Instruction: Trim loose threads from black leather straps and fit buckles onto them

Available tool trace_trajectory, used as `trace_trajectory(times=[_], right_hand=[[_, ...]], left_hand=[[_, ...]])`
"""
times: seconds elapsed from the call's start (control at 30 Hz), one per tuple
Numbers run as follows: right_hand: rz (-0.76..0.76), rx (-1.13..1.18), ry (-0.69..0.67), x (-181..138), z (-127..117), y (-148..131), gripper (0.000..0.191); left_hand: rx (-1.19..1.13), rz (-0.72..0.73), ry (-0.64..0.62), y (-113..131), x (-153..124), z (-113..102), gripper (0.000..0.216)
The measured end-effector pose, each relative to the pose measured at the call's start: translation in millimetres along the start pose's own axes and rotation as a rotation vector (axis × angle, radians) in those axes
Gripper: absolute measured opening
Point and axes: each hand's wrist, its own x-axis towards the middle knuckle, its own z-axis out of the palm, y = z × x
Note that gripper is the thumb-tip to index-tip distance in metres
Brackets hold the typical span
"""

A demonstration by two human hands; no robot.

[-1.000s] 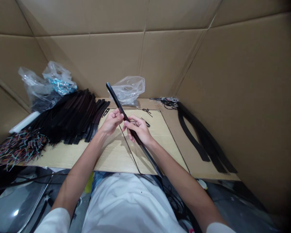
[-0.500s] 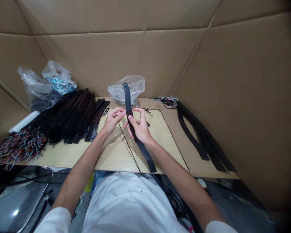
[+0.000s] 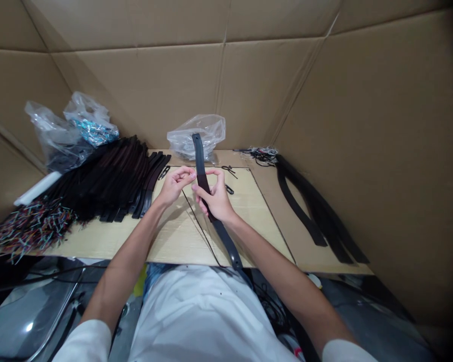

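A long black strap [image 3: 200, 156] stands nearly upright over the light wooden board [image 3: 173, 241]. My right hand [image 3: 213, 198] is wrapped round its middle, with its lower end [image 3: 232, 251] hanging toward my lap. A small hole shows near the strap's top end. My left hand [image 3: 175, 183] sits just left of the strap, thumb and fingers pinched together at its edge; what they pinch is too small to make out.
A big pile of dark straps [image 3: 109, 178] lies on the left, with coloured wire ties [image 3: 26, 229] in front and plastic bags [image 3: 70, 130] behind. Another clear bag [image 3: 198, 136] sits at the back. More black straps [image 3: 313, 211] lie on the right. Cardboard walls enclose the table.
The strap swung from leaning left to nearly upright and turned its flat face toward me. Both hands shifted slightly up the strap; the left went from gripping it to pinching beside it.
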Motion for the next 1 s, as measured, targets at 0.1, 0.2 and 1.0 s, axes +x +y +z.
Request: trace_trajectory(times=[0.1,0.2,1.0], right_hand=[[0.009,0.000,0.012,0,-1,0,0.071],[0.021,-0.003,-0.014,0,-1,-5,0.072],[0.042,0.211,-0.039,6,-10,-8,0.045]], left_hand=[[0.018,-0.007,-0.020,0,0,-2,0.049],[0.030,0.002,-0.035,-3,1,-5,0.048],[-0.393,-0.193,-0.015,-10,2,-2,0.051]])
